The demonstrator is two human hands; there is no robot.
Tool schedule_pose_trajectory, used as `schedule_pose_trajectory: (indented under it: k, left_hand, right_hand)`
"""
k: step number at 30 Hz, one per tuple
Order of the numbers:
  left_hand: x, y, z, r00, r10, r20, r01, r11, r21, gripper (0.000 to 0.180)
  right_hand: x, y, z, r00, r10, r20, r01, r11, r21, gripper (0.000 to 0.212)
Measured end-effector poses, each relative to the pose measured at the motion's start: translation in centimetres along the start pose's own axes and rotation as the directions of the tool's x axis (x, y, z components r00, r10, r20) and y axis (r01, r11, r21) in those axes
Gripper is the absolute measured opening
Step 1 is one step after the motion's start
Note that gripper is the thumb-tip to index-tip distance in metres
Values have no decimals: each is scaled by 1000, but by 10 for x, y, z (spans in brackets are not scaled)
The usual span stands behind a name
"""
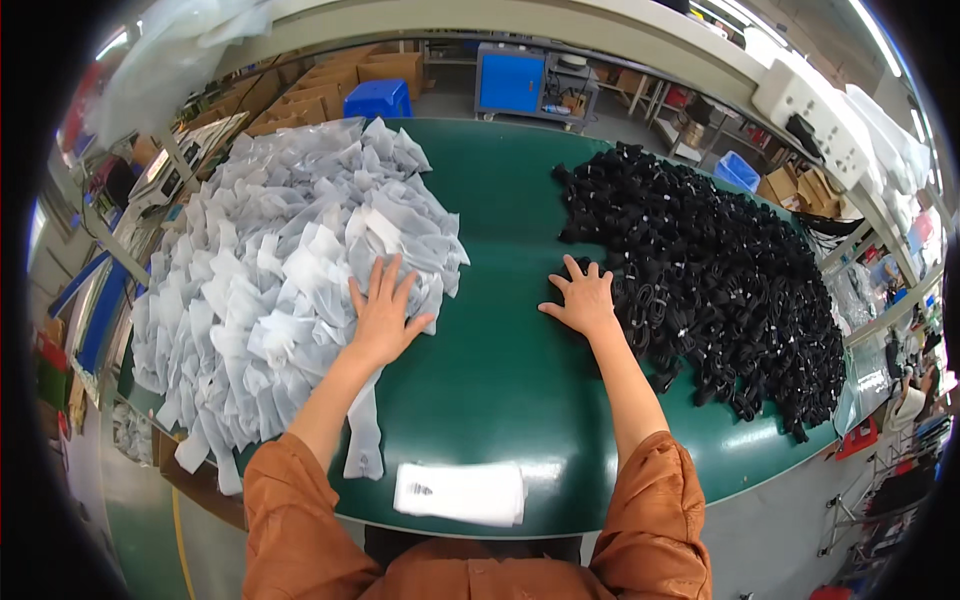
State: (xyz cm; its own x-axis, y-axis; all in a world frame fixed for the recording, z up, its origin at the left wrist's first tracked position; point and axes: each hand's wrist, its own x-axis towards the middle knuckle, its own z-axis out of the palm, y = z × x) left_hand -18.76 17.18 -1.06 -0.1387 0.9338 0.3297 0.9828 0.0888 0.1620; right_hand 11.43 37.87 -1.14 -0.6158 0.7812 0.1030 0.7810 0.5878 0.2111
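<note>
A large heap of translucent white plastic bags covers the left part of the green table. My left hand rests on its right edge with the fingers spread, holding nothing. Across the table, a wide pile of bundled black cables spreads to the right. At that pile's left edge lies my right hand, palm down, fingers apart and nothing gripped. Some black cable shows beside and partly under this hand. A small stack of white paper slips lies near the table's front edge, between my forearms.
A beam with a white power strip crosses above the table's far side. Beyond it stand a blue stool, a grey cabinet with a blue door and cardboard boxes. One long bag sticks out beside my left forearm.
</note>
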Motion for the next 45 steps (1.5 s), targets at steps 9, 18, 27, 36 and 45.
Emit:
schedule_pose_trajectory:
  k: [9,18,27,36,45]
  left_hand:
    - [-165,122,-74,709,506,491,-312,850,-424,116]
    - [-201,129,-60,899,341,277,-243,911,-333,86]
    - [-194,172,-34,965,257,-59,-243,780,-577,26]
    - [-195,176,-22,984,168,-54,-168,792,-588,11]
    - [-194,180,-25,996,86,-18,-78,764,-641,11]
  right_hand:
    - [-122,-18,-21,948,-194,-253,229,966,117,55]
    - [-231,-34,-42,908,25,-418,128,933,335,36]
    - [-243,-46,-25,891,128,-436,74,905,418,42]
    - [-254,-50,-37,926,140,-351,37,891,453,45]
    - [-276,-74,-58,956,64,-286,152,728,669,43]
